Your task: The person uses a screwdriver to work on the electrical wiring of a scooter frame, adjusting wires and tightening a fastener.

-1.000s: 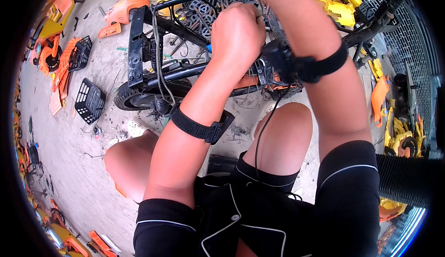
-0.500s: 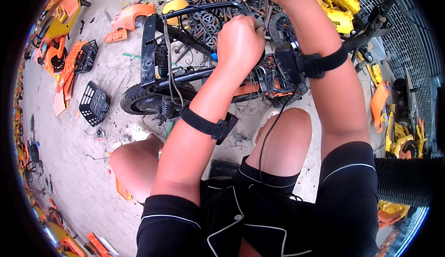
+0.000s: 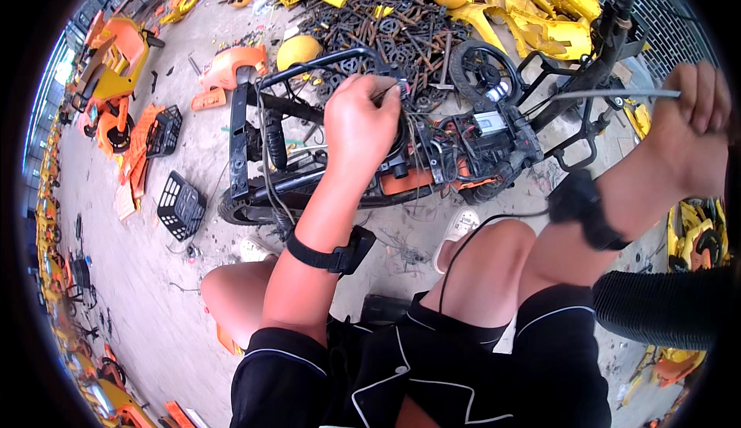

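In front of me lies a stripped black scooter frame (image 3: 239, 142) with its wiring and parts exposed. My left hand (image 3: 361, 123) is closed in a pinch over the frame's rear middle, beside the upper tube; what it pinches is mostly hidden by the fingers. Out at the far right, my right hand (image 3: 691, 115) is closed round a grey cable (image 3: 617, 94). That cable stretches leftward toward the front part of the frame. A silver box (image 3: 488, 124) sits among loose wires in the frame's middle.
Beyond the frame lie a heap of dark metal parts (image 3: 421, 30) and yellow body panels (image 3: 540, 30). Black baskets (image 3: 182, 206) and orange panels (image 3: 231, 69) rest on the floor at left. A black ribbed hose (image 3: 656, 310) is close by my right arm.
My right hand has swung from above the frame to the far right, with the grey cable now stretched from it. My left hand has moved slightly left and nearer. The view has shifted.
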### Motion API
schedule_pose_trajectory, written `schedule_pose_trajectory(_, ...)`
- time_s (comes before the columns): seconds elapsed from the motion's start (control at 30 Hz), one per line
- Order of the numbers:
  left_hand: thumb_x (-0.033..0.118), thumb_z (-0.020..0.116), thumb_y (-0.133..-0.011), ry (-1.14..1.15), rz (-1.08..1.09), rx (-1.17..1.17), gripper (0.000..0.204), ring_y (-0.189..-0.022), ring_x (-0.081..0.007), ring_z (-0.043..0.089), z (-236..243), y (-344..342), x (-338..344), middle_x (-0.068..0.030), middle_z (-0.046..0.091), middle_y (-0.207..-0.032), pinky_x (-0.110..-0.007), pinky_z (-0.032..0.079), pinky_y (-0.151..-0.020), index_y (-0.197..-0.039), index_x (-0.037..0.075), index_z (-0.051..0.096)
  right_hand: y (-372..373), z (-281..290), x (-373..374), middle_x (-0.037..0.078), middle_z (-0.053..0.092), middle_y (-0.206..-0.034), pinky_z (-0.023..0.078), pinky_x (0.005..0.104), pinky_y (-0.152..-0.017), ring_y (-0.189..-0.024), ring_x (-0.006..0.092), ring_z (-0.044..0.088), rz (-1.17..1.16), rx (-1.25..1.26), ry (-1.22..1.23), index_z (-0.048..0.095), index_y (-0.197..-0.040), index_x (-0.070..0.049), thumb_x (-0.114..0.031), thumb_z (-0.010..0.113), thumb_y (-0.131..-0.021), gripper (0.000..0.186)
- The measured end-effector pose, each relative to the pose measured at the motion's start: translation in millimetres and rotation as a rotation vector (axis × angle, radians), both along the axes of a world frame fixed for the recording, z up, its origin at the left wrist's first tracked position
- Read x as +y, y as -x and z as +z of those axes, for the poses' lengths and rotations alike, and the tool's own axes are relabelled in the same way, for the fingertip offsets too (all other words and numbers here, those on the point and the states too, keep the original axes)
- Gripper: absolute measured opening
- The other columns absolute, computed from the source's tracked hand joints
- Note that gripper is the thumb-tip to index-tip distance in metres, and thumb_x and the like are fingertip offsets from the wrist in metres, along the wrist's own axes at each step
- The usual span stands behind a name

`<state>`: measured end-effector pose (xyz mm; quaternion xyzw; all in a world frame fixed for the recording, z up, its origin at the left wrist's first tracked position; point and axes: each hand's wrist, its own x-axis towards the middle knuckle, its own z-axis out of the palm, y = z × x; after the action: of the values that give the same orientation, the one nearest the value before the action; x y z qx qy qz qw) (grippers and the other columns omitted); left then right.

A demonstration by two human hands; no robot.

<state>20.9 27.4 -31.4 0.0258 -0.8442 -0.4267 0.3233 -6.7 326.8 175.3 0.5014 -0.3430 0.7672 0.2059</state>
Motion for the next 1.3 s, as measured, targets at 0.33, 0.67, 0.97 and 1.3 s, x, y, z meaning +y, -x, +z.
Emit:
schedule_pose_trajectory(0.33, 0.002, 0.079, -0.088, -0.03, -0.1, 0.101, 0.014, -0.072, -0.0086, 0.057, 12, -5, 12, -0.0028, 0.065, -0.087, -0.024, 0.048, -0.068, -0.102, 0.0, 0.076, 3, -60, 3, 0.002, 0.043, -0.076, 0.03, 0.0279, -0.054, -0.059, 0.0125, 0.036, 0.195, -0.062, 0.063, 0.056, -0.113, -0.003, -0.048, 0.035, -0.107, 0.051)
schedule_pose_trajectory(0.67, 0.005, 0.08, -0.089, -0.353, -0.305, 0.14, 0.013, -0.075, -0.0074, 0.056, 37, -28, 26, -0.0019, 0.068, -0.091, -0.023, 0.045, -0.067, -0.101, 0.002, 0.077, -4, -70, -21, 0.0, 0.048, -0.077, 0.031, 0.0249, -0.054, -0.06, 0.0088, 0.039, 0.173, -0.043, 0.082, 0.06, -0.112, -0.002, -0.039, 0.047, -0.104, 0.039)
schedule_pose_trajectory(0.97, 0.009, 0.082, -0.089, -0.367, -0.295, 0.203, 0.015, -0.074, -0.0071, 0.054, 48, -43, 23, -0.0018, 0.068, -0.091, -0.023, 0.044, -0.066, -0.102, 0.003, 0.078, -12, -66, -48, -0.002, 0.053, -0.078, 0.032, 0.0222, -0.053, -0.06, 0.0052, 0.042, 0.104, -0.084, 0.031, 0.064, -0.108, -0.002, -0.03, 0.061, -0.1, 0.03)
schedule_pose_trajectory(1.3, 0.007, 0.081, -0.089, -0.353, -0.237, 0.253, 0.016, -0.075, -0.0075, 0.055, 58, -54, 17, -0.0025, 0.068, -0.091, -0.023, 0.044, -0.065, -0.104, 0.003, 0.077, -29, -55, -98, -0.004, 0.06, -0.078, 0.033, 0.0192, -0.053, -0.061, 0.0013, 0.046, -0.293, -0.456, -0.551, 0.07, -0.105, -0.001, -0.02, 0.075, -0.096, 0.022)
